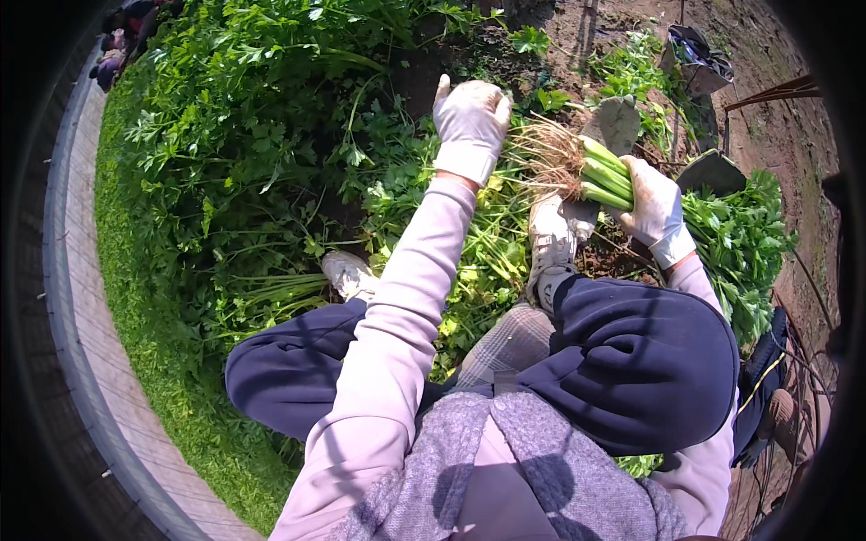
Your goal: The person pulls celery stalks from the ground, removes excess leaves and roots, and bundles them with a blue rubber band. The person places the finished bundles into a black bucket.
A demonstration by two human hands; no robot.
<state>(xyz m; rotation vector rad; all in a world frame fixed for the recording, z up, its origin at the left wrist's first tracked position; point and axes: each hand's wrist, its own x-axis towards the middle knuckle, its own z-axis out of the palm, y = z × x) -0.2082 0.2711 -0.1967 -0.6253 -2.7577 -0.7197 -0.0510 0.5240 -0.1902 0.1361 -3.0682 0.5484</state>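
My right hand (651,203), in a pale work glove, grips a bunch of celery (605,174) by its pale green stalks. The tangled brown roots (551,155) point left, towards my other hand. Leafy tops (737,250) spread out on the right, beyond my wrist. My left hand (472,125), gloved as well, is held just left of the roots, apart from them. Its back faces up and one finger sticks out; the other fingers curl under, so what lies beneath the palm is hidden. Cut stems and yellowing leaves (497,250) litter the ground between my shoes.
Dense standing celery (270,122) fills the left side, up to a pale strip along a wall (88,270). A grey flat piece (614,125) stands beyond the roots. Rusty rods (778,93) and a container with dark cloth (700,57) are at right. People (125,37) are far left.
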